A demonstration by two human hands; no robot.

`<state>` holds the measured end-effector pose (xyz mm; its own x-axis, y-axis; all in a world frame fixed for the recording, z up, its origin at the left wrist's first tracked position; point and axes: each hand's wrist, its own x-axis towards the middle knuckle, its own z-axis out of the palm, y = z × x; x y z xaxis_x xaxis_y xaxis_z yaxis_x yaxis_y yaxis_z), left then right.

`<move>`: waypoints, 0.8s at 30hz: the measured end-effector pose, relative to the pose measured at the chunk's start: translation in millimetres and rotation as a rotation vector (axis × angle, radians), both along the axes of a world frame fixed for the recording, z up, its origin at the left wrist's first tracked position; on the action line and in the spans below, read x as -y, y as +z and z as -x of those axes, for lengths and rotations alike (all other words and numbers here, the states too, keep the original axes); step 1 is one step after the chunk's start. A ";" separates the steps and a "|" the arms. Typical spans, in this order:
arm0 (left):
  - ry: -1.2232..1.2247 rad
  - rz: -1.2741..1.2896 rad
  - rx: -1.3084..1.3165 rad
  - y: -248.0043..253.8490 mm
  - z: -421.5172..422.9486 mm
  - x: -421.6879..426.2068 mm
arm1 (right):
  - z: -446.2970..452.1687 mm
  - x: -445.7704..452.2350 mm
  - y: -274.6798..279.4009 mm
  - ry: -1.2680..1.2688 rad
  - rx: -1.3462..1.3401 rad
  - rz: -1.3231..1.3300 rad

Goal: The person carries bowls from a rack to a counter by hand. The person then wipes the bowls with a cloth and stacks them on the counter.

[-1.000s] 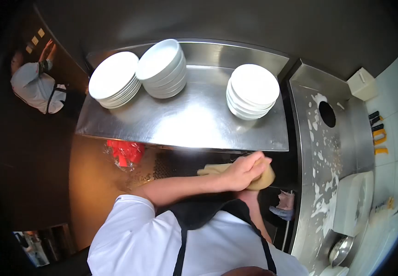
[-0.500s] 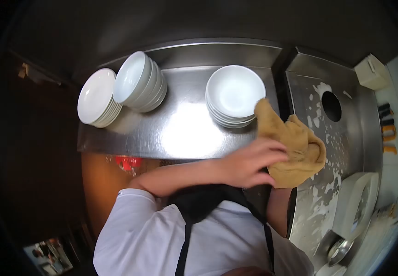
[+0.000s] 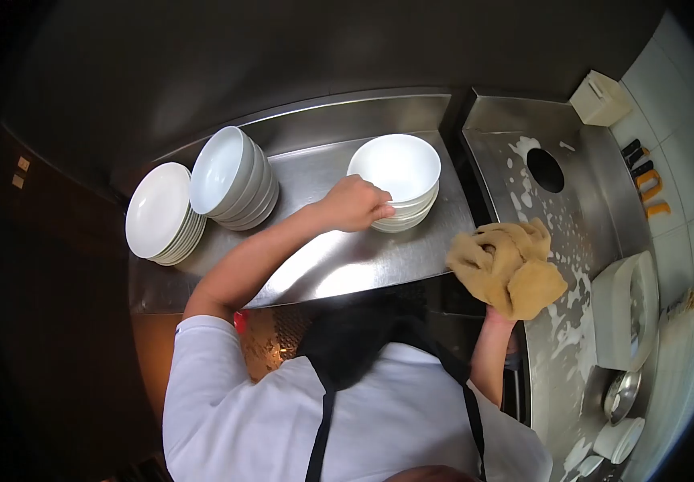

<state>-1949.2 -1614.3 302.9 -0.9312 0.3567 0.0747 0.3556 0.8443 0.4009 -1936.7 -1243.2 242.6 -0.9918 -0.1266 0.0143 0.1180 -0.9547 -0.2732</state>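
My left hand (image 3: 355, 203) reaches over the steel counter, fingers closed on the near rim of a white bowl (image 3: 399, 165). That bowl sits at the top of a short stack of white bowls (image 3: 407, 218); whether it is lifted off them I cannot tell. A bunched tan cloth (image 3: 507, 261) is in my right hand (image 3: 502, 316), which the cloth mostly hides. The cloth hangs over the gap between the counter and the soapy steel surface on the right.
Stacks of white bowls (image 3: 238, 181) and white plates (image 3: 160, 213) stand on the counter (image 3: 315, 269) at left. Suds spot the right-hand steel surface (image 3: 555, 353), which has a round dark hole (image 3: 545, 170). Orange-handled tools (image 3: 649, 185) hang on the tiled wall.
My left hand has left the cloth and moved up and left to the top bowl's rim. My right hand still holds the cloth, now more crumpled. The view has shifted somewhat.
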 end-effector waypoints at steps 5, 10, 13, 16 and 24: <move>-0.011 -0.041 -0.001 -2.1 4.6 -0.7 | -11.3 5.8 11.1 0.070 -0.022 0.021; 0.037 -0.151 0.015 -7.0 6.5 -1.7 | -15.9 18.7 32.0 0.190 -0.049 0.077; 0.052 -0.211 -0.029 -4.7 6.0 -4.8 | -14.3 31.4 56.2 0.356 -0.061 0.159; 0.006 -0.179 -0.142 1.1 9.9 -6.1 | -3.0 44.1 91.8 0.875 -0.001 0.453; 0.338 -0.492 -0.067 12.7 39.9 -6.9 | -22.2 41.0 47.9 -0.121 -0.249 -0.619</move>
<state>-1989.0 -1607.4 315.6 -0.9745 -0.0499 0.2187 0.1378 0.6358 0.7594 -1914.5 -1284.2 290.5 -0.9760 -0.0737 0.2051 -0.1172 -0.6158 -0.7792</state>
